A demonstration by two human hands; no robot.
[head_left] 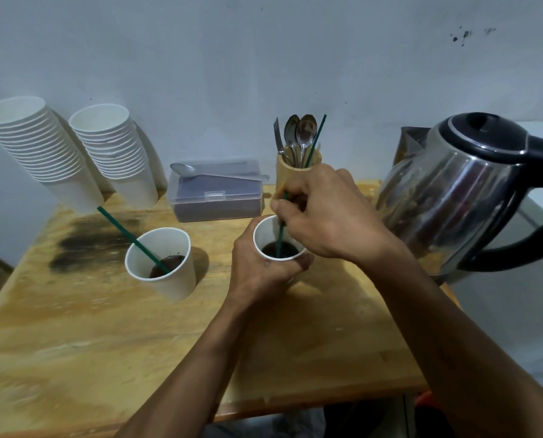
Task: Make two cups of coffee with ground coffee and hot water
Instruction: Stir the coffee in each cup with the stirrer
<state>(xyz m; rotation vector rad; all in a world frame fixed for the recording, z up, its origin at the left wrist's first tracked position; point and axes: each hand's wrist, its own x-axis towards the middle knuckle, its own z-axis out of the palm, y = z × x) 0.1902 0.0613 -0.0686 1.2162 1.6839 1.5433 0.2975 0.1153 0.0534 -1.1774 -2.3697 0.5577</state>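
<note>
Gripping the right-hand paper cup (268,235) from its near side, the left hand (263,273) is wrapped around the cup wall, fingers curled shut on it; this cup is the landmark for everything else. The cup stands on the wooden table (137,336), with dark coffee (279,249) visible inside. Just above its rim the right hand (323,216) is closed in a pinch on a green stirrer (280,235), whose lower end dips into the liquid. The forearms reach in from the near edge of the table.

Left of the held cup, a little apart, stands a second paper cup (165,263), also holding dark coffee, with another green stirrer (131,238) leaning out over its left rim. A dark stain (90,245) marks the tabletop further left of that.

To the right of the held cup sits a steel kettle (459,191) with a black lid and handle. Behind the cup, a clear plastic box (216,197) of dark ground coffee is closed, a metal spoon (213,174) lying across its lid. Just behind the right hand is a wooden cutlery holder (287,175) with spoons, a fork and a green stick. Far left of the cup, against the wall, stand two stacks of paper cups (74,156).
</note>
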